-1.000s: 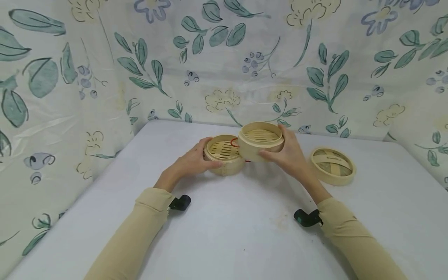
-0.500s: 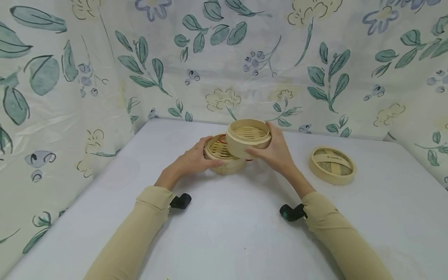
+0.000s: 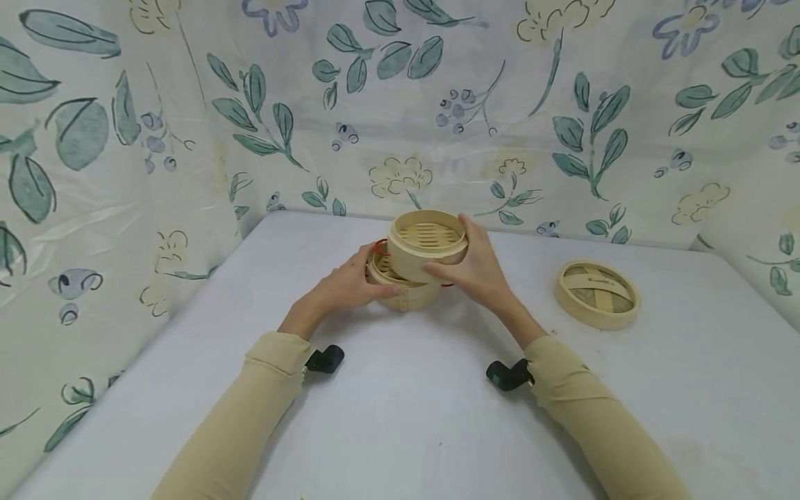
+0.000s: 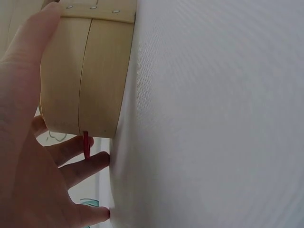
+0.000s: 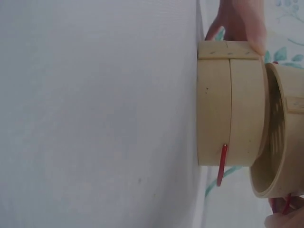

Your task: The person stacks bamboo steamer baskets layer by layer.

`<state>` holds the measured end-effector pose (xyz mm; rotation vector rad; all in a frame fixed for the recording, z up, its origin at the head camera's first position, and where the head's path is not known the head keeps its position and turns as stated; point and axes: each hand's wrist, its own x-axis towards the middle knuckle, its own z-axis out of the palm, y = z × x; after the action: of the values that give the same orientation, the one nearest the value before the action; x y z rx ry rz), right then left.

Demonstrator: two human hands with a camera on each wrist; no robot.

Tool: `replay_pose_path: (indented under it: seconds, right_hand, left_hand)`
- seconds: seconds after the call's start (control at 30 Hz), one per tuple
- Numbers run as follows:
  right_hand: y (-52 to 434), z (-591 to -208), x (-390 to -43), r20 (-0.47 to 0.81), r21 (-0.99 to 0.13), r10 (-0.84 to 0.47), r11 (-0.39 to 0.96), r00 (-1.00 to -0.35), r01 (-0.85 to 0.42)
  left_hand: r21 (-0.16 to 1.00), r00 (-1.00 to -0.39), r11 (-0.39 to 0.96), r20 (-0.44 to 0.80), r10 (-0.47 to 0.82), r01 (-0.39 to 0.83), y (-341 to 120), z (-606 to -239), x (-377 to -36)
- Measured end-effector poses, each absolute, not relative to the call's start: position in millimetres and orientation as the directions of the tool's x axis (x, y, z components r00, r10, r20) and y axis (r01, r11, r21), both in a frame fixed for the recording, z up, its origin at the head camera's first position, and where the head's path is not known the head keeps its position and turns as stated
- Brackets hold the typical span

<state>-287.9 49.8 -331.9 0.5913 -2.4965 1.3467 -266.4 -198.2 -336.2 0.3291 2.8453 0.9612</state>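
Right wrist view: upper steamer tier (image 5: 280, 142) tilted over lower tier (image 5: 228, 104) | left hand (image 3: 340, 285) grips lower tier, right hand (image 3: 478, 267) grips upper | lid (image 3: 596, 293) apart on table (image 3: 406, 389).

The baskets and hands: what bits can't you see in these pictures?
- Lower basket: its inside is mostly covered by the upper basket in the head view.
- Red band: most of it is hidden behind the baskets.
- Right hand: only a corner shows in the right wrist view.
- Lid: too small to read its mark.
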Motion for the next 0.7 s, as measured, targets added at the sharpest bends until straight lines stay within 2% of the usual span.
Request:
replay_pose_path:
  seconds: [0.4,0.7]
  right_hand:
    - [30.6,-334.6,-290.6,0.383,-0.746,-0.238,0.490,-0.893,-0.451]
    - [20.0,-337.5,-289.8,0.387,-0.766,-0.211,0.470,-0.898,-0.440]
  left_hand:
    - [0.573,-0.974,0.803,-0.039,0.225,0.163,-198.5,-336.9,-267.7]
    - [0.594,-0.973,0.785,-0.013,0.230,0.177,-196.3,-334.7,-264.4]
